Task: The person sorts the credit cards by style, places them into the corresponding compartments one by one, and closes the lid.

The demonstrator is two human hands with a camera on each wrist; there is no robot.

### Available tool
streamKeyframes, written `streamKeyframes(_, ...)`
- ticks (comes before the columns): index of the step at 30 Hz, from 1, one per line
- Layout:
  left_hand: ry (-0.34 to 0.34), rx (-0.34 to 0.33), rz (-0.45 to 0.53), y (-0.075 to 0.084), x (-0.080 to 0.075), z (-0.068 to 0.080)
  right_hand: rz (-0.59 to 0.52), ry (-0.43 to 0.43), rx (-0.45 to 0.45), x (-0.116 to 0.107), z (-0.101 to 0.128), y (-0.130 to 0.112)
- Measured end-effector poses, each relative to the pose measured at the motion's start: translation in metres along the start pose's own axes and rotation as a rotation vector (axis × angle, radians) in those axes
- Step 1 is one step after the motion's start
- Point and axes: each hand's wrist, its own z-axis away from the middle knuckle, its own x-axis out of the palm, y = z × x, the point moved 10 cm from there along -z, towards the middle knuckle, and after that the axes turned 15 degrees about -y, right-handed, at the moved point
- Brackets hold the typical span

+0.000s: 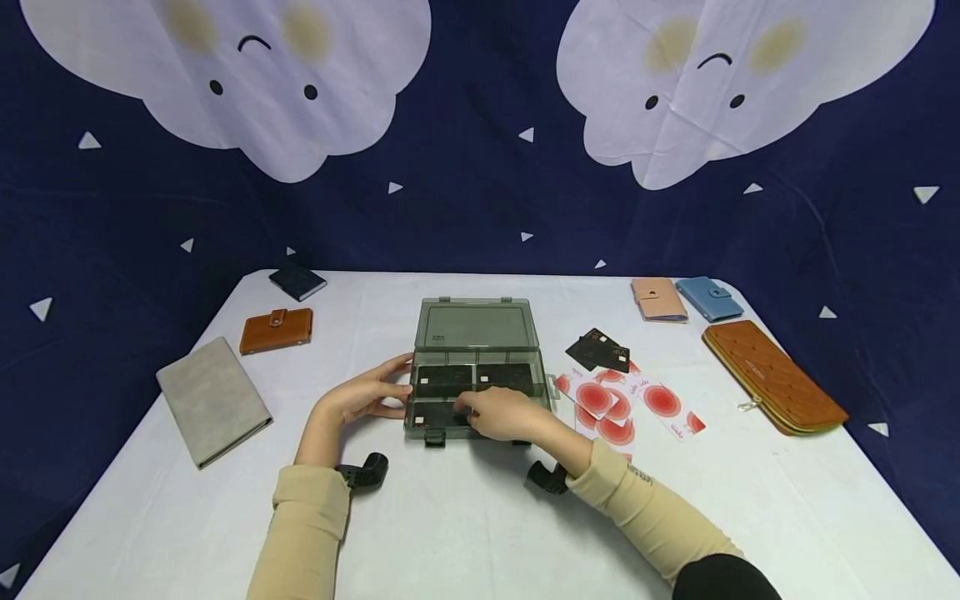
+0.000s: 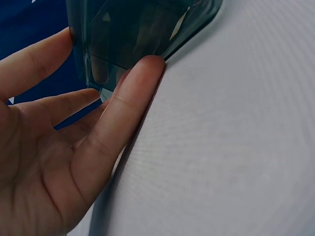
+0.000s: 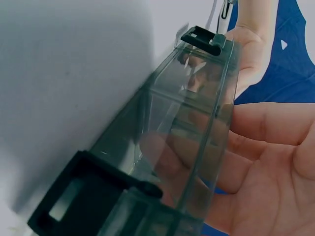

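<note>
Smoky translucent plastic compartment box (image 1: 476,367) sits open on the white table (image 1: 465,517) between both hands. Left hand (image 1: 371,393), fingers straight, touches its left wall; right hand (image 1: 506,414) reaches into the front compartment, fingers curled over a black card (image 1: 435,412). Red-circled cards (image 1: 622,400) lie just right.

White table (image 1: 480,533) before navy cloud backdrop (image 1: 480,208)

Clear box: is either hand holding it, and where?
Left hand touches the clear box at its left wall; right hand reaches into its front compartment; any grip cannot be told.
</note>
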Motion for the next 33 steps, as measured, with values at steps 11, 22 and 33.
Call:
streamKeyframes(11, 0.004, 0.000, 0.000, 0.000, 0.000, 0.000, -0.011, 0.004, -0.023, 0.003, 0.001, -0.005)
streamKeyframes(22, 0.004, -0.001, 0.003, 0.001, 0.000, 0.002, -0.064, 0.006, -0.077, 0.003, -0.002, -0.013)
streamKeyframes(33, -0.017, 0.005, 0.006, 0.001, 0.001, 0.001, -0.146, 0.128, 0.040, -0.006, -0.002, 0.003)
